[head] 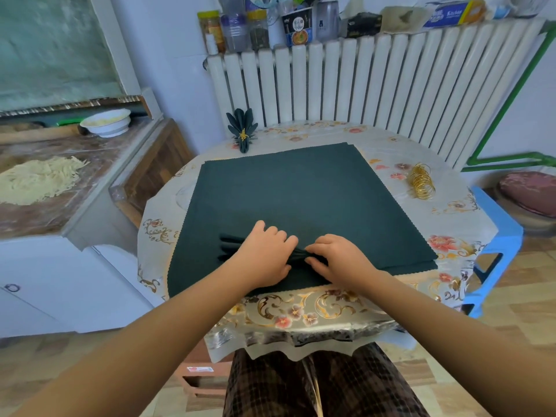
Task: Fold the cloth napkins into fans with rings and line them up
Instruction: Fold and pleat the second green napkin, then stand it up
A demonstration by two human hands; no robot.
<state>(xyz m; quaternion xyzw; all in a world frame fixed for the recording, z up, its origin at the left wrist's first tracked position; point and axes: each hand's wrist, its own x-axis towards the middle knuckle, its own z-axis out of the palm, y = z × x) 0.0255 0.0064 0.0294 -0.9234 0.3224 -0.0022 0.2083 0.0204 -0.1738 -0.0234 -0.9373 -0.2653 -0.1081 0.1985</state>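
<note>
Your left hand and right hand have fingers clamped on the pleated napkin; keep the pleats tightly bunched before reaching for the rings.

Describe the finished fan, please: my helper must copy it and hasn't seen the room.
Find the round table before the white radiator. At its far left edge stands the fan, a dark green napkin pinched by a gold ring. Unlike the flat napkins, it spreads upright like leaves.
</note>
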